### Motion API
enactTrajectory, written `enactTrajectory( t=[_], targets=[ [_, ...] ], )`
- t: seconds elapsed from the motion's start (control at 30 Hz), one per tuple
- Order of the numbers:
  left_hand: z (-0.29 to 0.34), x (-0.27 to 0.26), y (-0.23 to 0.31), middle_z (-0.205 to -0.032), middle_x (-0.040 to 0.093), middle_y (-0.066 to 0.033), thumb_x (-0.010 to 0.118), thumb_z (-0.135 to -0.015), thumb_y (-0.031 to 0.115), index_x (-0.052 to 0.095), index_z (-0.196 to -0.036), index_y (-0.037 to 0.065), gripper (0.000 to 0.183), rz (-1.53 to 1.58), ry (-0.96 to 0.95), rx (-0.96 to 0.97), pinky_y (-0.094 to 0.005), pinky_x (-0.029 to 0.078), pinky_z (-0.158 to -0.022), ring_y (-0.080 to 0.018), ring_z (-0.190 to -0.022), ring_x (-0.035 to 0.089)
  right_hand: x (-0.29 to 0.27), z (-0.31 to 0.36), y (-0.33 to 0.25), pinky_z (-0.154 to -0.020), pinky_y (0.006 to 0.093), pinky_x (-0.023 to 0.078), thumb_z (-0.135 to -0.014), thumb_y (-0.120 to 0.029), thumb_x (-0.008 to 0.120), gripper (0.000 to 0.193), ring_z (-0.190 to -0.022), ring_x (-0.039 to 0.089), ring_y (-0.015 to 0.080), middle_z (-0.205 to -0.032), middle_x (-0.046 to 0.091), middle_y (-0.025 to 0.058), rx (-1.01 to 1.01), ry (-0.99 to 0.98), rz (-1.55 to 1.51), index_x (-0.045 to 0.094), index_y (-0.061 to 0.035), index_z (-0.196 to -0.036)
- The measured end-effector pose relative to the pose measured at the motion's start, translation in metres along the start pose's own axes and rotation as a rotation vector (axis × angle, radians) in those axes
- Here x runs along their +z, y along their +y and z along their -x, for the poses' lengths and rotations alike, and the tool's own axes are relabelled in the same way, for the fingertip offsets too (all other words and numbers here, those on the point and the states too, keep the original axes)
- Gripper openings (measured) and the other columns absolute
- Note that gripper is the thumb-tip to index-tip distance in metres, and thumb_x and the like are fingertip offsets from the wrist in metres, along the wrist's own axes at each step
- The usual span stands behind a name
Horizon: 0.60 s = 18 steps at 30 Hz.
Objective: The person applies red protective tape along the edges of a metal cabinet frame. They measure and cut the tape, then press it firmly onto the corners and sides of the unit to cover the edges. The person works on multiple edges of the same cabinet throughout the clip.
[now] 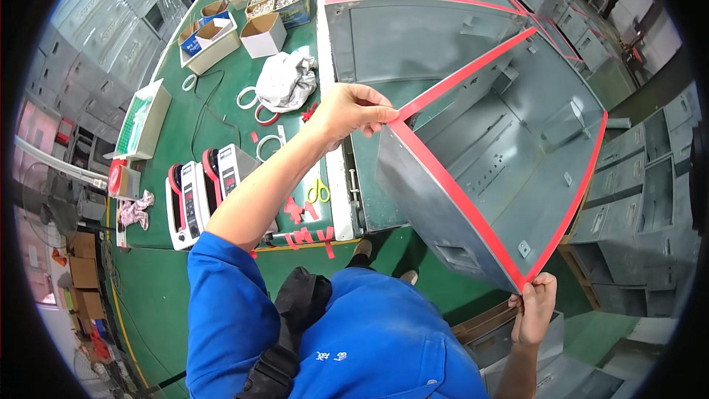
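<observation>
In front of me a grey metal cabinet shell (417,199) stands tilted, its open side facing up. Red tape (461,210) runs along its rim. At the rim's left corner my left hand (351,112) is closed, thumb and finger pinching the tape. My right hand (537,303) grips the near corner, its fingers bent against the taped edge. Inside the shell are small holes and brackets. On the green table beside my left arm lie yellow-green scissors (318,191), cut red tape pieces (294,210) and two tape dispensers (193,199).
Another red-taped grey shell (428,37) sits beyond the held one. Parts boxes (279,0), a white cloth (286,83) and a white bin (142,120) are on the table. Grey cabinets (639,207) are stacked at right. A person (611,1) stands far off.
</observation>
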<state>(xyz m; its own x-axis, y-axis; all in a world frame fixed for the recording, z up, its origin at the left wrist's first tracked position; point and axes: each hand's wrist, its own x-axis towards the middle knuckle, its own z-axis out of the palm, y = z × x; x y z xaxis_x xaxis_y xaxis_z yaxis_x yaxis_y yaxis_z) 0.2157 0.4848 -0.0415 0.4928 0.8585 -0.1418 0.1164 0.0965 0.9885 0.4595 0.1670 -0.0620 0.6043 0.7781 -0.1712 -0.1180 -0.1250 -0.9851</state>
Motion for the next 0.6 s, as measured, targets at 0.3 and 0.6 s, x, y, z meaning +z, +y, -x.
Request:
enactTrajectory(
  t=[0.3, 0.6],
  targets=[
    [-0.009, -0.005, -0.004, -0.062, 0.055, -0.0005, 0.068, -0.076, 0.015, 0.061, -0.077, 0.002, 0.015, -0.106, -0.108, -0.002, -0.0185, 0.036, -0.042, -0.0051, -0.051, 0.049, 0.001, 0.000, 0.001, -0.053, 0.0224, 0.041, -0.083, -0.001, 0.049, 0.018, -0.062, 0.047, 0.0099, -0.081, 0.048, 0.0059, -0.030, -0.005, -0.021, 0.036, -0.0057, -0.094],
    [-0.014, -0.007, 0.001, -0.066, 0.058, -0.0024, 0.066, -0.077, 0.015, 0.062, -0.076, 0.001, 0.014, -0.097, -0.188, -0.052, -0.0208, 0.037, -0.044, -0.0071, -0.053, 0.051, -0.002, -0.001, 0.003, -0.054, 0.0224, 0.041, -0.082, 0.000, 0.048, 0.018, -0.063, 0.048, 0.0103, -0.082, 0.048, 0.0063, -0.045, -0.030, -0.019, 0.037, -0.0054, -0.094]
  ],
)
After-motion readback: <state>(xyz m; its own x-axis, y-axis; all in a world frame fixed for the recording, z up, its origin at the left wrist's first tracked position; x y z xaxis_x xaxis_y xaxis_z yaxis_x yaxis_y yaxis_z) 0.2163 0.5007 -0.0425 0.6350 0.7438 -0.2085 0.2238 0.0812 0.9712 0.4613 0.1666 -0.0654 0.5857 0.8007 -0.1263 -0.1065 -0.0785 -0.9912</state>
